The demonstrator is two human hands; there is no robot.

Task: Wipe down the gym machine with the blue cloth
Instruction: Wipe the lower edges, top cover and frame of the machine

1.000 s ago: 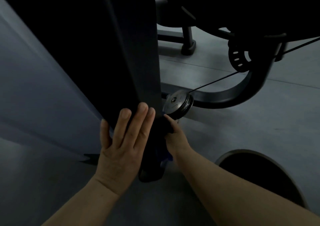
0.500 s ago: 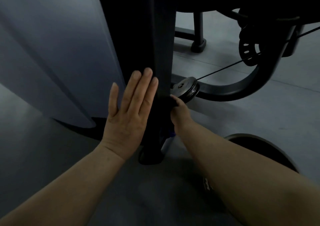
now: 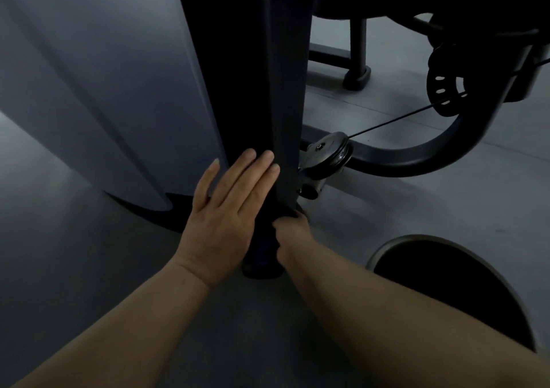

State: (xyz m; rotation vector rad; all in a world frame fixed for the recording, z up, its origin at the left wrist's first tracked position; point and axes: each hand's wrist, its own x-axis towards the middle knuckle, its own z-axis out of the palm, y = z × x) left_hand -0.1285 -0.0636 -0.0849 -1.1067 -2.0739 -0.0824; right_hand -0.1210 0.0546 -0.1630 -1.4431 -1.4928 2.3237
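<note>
Down by the floor [image 3: 416, 209], left hand [image 3: 226, 218] presses flat against the machine's upright post [image 3: 268, 90]; right hand [image 3: 293, 233] grips its edge, fingers curled, blue cloth [image 3: 263, 247] barely visible underneath.

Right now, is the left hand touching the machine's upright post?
Touching. The head view shows the left hand laid flat against the dark post, straight fingers pressed on its surface, no gap visible.
</note>
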